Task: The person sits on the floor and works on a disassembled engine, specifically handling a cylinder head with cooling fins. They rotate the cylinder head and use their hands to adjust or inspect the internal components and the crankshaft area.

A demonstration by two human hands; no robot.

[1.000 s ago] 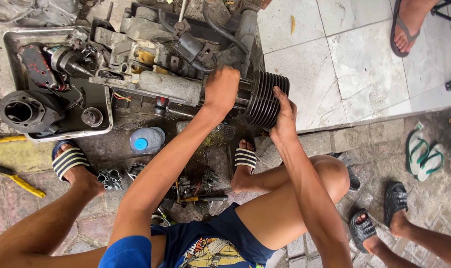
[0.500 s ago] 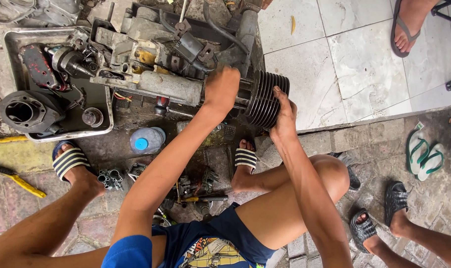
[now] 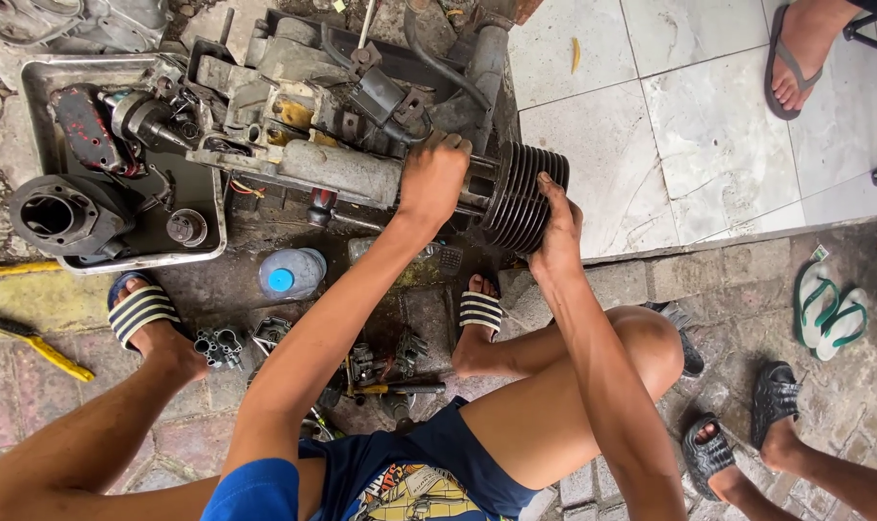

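Observation:
A greasy engine block (image 3: 303,145) lies on the ground in front of me. At its right end sits a dark finned cylinder (image 3: 520,193) on long studs. My left hand (image 3: 433,178) grips the engine just left of the fins, over the studs. My right hand (image 3: 557,229) is pressed against the lower right side of the finned cylinder, fingers wrapped on its fins. I am squatting, with my knees and striped sandals below the engine.
A metal tray (image 3: 33,87) at left holds a dark cylinder part (image 3: 67,214) and small pieces. A blue-capped bottle (image 3: 289,275), loose parts and tools (image 3: 381,381) lie between my feet. Yellow-handled pliers (image 3: 38,345) lie far left. Other people's sandalled feet (image 3: 795,58) stand on the right.
Both hands stay on the engine and finned cylinder. My left hand has shifted slightly on the studs; the cylinder looks in nearly the same place.

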